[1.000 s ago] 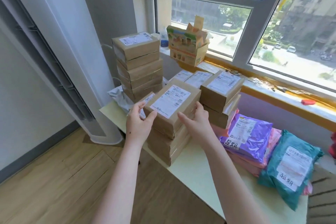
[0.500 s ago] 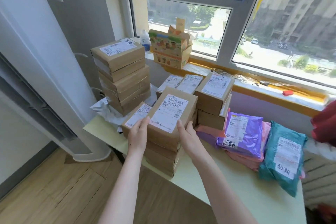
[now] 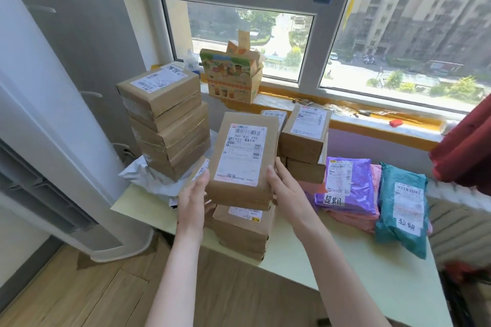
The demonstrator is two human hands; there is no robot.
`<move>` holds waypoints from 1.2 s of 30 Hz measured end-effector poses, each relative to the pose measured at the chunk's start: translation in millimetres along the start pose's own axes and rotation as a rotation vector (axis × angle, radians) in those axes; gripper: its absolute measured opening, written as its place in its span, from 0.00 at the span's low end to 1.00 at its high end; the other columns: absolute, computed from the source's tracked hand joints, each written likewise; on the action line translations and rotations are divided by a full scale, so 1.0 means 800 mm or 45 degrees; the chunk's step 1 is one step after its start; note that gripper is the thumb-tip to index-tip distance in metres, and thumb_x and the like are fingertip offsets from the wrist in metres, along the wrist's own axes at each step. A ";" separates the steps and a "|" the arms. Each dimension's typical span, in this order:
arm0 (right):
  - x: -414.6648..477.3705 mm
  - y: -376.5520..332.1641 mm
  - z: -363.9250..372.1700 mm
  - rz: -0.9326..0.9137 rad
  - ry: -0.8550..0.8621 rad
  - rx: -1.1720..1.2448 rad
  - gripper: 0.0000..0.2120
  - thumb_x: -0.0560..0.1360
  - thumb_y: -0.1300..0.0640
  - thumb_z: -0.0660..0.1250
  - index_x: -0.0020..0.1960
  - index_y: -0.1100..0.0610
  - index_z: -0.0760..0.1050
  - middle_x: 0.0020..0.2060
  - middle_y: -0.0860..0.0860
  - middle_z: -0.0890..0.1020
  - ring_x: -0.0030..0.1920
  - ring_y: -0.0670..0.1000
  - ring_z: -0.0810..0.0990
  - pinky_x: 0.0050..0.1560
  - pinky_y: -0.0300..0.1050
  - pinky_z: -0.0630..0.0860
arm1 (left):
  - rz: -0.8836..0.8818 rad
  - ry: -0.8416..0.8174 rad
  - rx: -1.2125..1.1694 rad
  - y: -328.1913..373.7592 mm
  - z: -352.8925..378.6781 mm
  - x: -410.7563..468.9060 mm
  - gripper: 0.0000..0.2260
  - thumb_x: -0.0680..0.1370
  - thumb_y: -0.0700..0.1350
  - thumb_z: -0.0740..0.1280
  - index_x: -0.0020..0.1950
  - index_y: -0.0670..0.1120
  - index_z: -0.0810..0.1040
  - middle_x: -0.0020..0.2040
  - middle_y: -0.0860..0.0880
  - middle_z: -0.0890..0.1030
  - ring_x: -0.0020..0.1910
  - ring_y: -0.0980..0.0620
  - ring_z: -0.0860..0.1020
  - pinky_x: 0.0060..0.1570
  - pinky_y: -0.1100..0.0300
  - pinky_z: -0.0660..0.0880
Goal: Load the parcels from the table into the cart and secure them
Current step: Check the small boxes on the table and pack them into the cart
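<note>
Since the earlier frame, the top brown box (image 3: 243, 156) has been raised off the near stack (image 3: 240, 233) and is held tilted above it, over the table (image 3: 358, 281). Its lower sides are gripped by the left hand (image 3: 192, 195) and right hand (image 3: 288, 188). One purple bag (image 3: 350, 183) and one teal bag (image 3: 401, 207) are counted.

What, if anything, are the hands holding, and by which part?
A labelled brown cardboard parcel, held at its near end: left hand on the left edge, right hand on the right.
</note>
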State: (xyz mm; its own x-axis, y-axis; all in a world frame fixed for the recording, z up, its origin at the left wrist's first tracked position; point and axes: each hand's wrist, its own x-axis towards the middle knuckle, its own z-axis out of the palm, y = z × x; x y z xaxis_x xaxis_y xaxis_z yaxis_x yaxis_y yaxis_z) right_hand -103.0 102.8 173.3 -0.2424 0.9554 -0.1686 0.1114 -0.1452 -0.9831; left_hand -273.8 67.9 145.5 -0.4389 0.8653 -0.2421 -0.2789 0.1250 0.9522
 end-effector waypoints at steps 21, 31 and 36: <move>-0.157 0.009 -0.086 -0.175 0.490 0.333 0.46 0.56 0.33 0.78 0.71 0.44 0.69 0.58 0.49 0.82 0.59 0.51 0.81 0.54 0.45 0.78 | 0.045 -0.886 0.019 0.021 0.050 -0.067 0.21 0.62 0.56 0.73 0.55 0.57 0.81 0.58 0.49 0.82 0.59 0.47 0.80 0.57 0.44 0.76; -0.258 0.030 -0.176 -0.223 0.811 0.395 0.31 0.65 0.41 0.73 0.67 0.41 0.71 0.66 0.49 0.77 0.62 0.50 0.79 0.53 0.43 0.80 | -0.094 -1.161 0.054 -0.015 0.165 -0.140 0.25 0.60 0.54 0.74 0.57 0.52 0.80 0.59 0.46 0.81 0.54 0.50 0.81 0.60 0.39 0.73; -0.312 0.043 -0.231 -0.233 0.883 0.372 0.35 0.64 0.39 0.74 0.68 0.42 0.70 0.64 0.46 0.78 0.61 0.51 0.80 0.58 0.50 0.77 | -0.089 -1.216 0.097 -0.036 0.219 -0.195 0.21 0.61 0.55 0.74 0.53 0.56 0.82 0.61 0.45 0.80 0.60 0.43 0.78 0.62 0.36 0.71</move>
State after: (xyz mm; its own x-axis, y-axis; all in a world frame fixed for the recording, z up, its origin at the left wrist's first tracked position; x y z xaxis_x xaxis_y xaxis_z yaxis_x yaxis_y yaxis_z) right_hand 139.7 -92.9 194.5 0.4376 0.8991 -0.0130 -0.1544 0.0609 -0.9861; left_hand -47.4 14.1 188.3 0.4671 0.8809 -0.0766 -0.2067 0.1931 0.9592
